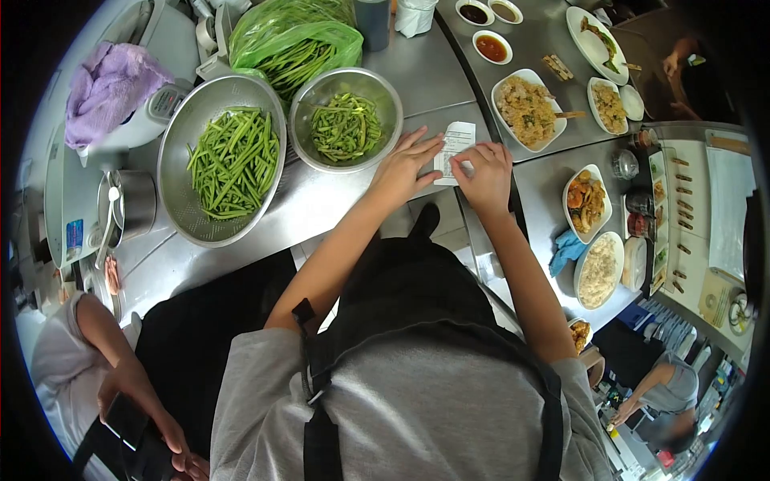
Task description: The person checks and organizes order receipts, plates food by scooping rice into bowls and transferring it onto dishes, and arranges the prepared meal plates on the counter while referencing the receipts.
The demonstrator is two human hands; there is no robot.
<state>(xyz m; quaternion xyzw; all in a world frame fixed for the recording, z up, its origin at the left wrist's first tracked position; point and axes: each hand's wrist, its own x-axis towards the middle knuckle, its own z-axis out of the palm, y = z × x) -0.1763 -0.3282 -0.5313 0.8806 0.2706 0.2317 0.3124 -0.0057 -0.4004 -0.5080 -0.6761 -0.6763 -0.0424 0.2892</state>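
Note:
A small white printed slip [459,138] lies on the steel counter. My left hand [401,170] rests with its fingers spread on the slip's left side. Over the slip's right edge is my right hand [485,175], thumb and index finger curled together at the paper; whether they grip it is hidden. Just left of my left hand stands a steel bowl [387,90] of cut green pieces. Beyond that bowl, farther left, a large perforated colander [178,172] holds cut green beans [233,160].
A green plastic bag [281,28] of beans lies behind the bowls. Dishes of food, such as a rice bowl [525,108], line the right counter. A person [104,353] holding a phone is at the lower left; another person [670,389] stands at the lower right.

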